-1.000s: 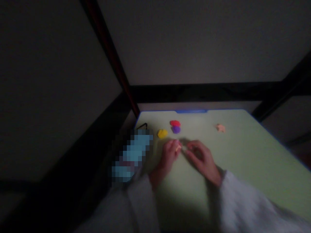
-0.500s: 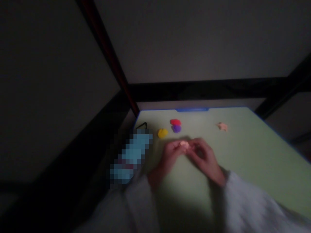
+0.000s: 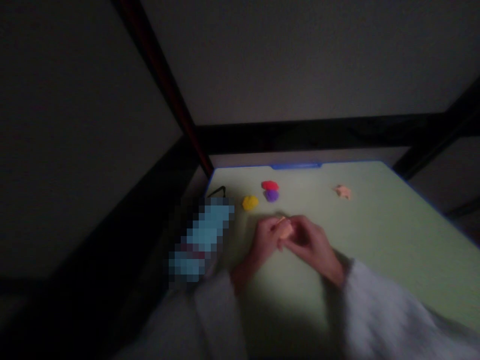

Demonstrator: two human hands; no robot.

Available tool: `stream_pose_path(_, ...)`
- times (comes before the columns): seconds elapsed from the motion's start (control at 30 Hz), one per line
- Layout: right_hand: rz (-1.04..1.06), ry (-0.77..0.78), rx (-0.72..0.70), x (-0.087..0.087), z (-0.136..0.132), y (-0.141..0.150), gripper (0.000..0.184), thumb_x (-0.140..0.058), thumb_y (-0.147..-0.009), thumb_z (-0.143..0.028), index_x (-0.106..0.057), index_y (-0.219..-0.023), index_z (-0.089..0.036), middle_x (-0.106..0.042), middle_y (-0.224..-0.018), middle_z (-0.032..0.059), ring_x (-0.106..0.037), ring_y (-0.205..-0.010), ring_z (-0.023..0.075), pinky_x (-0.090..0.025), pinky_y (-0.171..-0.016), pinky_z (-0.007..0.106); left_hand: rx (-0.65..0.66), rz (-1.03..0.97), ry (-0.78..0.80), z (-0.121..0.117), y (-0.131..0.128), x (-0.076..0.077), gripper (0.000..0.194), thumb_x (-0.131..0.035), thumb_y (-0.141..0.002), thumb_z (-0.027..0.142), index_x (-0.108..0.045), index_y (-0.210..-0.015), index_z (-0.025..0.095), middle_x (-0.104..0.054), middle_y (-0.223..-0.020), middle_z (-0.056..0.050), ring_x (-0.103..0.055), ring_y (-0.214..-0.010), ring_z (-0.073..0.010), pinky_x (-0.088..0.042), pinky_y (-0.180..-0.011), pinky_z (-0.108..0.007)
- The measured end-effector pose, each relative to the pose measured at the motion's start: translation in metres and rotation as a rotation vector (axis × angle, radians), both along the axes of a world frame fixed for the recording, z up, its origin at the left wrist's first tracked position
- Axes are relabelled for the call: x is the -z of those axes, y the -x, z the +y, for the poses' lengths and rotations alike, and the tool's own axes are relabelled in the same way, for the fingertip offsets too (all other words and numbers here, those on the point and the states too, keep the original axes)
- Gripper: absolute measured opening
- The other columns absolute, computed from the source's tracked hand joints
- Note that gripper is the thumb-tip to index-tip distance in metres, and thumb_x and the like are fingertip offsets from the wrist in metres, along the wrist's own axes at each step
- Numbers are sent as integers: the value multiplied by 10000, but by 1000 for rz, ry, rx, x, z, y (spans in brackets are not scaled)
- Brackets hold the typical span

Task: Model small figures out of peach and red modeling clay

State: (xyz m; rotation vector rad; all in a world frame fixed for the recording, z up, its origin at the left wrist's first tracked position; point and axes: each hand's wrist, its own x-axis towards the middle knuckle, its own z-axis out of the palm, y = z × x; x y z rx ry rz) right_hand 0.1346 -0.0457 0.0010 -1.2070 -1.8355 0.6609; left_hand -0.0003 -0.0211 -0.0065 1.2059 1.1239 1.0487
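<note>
Dimly, a pale green tabletop (image 3: 375, 235) is shown, bordered by a thin blue edge, with a raised blue strip (image 3: 296, 166) set at the middle of its far side. Beyond it, a plain grey wall (image 3: 300, 65) is crossed low down by a dark horizontal band (image 3: 300, 137), and toward the left the corner is marked by a slanting dark red post (image 3: 165, 75). Most of the room is sunk in shadow, and the brightest light is caught by the far part of the surface. Over the near half, a small peach lump (image 3: 285, 229) is held between the fingertips of the left hand (image 3: 264, 237) and the right hand (image 3: 314, 242), both closed on it; its exact shape is partly hidden by the fingers. Behind the hands, a red piece (image 3: 270, 185) and a purple lump (image 3: 272, 195) are laid touching, with a yellow lump (image 3: 250, 202) placed near them on the left. Well apart on the right, a star-like peach piece (image 3: 343, 191) is rested flat. The left side is covered by a pixelated light-blue patch (image 3: 204, 237), whose contents cannot be told. Both wrists are met by grey sleeves (image 3: 378, 305).
</note>
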Motion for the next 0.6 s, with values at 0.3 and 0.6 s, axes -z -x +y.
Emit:
stream_pose_path(0.3, -36, -93, -14, -5, 8, -7, 243, -494, -875, -255, -549, -1109, -219, -583, -891, 66, -554, -798, 200, -455, -688, 318, 74, -150, -6, 5, 3, 4, 293, -567, -771, 386, -654, -875, 126, -666, -906, -103, -604, -803, -173, -455, -609, -246)
stream_pose_path(0.6, -4, -69, -31, -3, 9, -6, 311, -555, -844, -323, -553, -1136, -214, -590, -885, 64, -558, -781, 198, -466, -680, 316, -14, -209, -69, 9, 4, 5, 292, -655, -698, 302, -595, -921, 124, -671, -910, -96, -627, -828, -180, -493, -719, -270)
